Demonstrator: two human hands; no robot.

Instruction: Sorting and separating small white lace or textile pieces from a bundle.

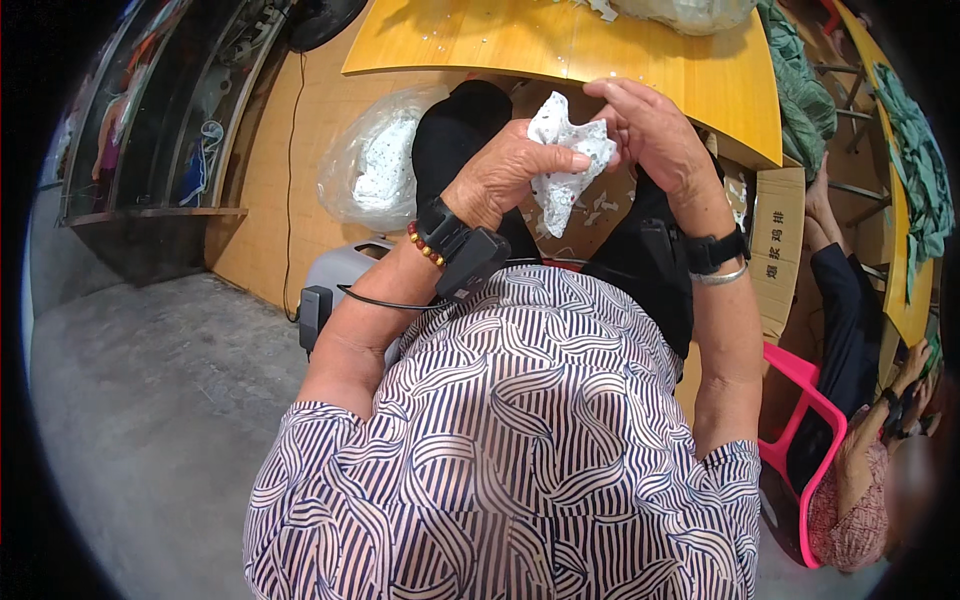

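Note:
Above my lap, my left hand (pixel 500 170) is closed on a small white cloth piece (pixel 562 190) with dark specks. My left thumb presses on its face, and a pointed end hangs below. At the cloth's right edge is my right hand (pixel 655 130). Its forefinger stretches toward the table while the lower fingers pinch the cloth's edge, their tips partly hidden. Both wrists carry black straps with dark boxes.
A yellow wooden table (pixel 480 40) lies ahead, with a clear plastic bag (pixel 690 12) on it. Left of my legs sits a bag of white pieces (pixel 385 165). A carton (pixel 778 250), a pink chair (pixel 815 400) and another person's arm (pixel 845 320) are at right.

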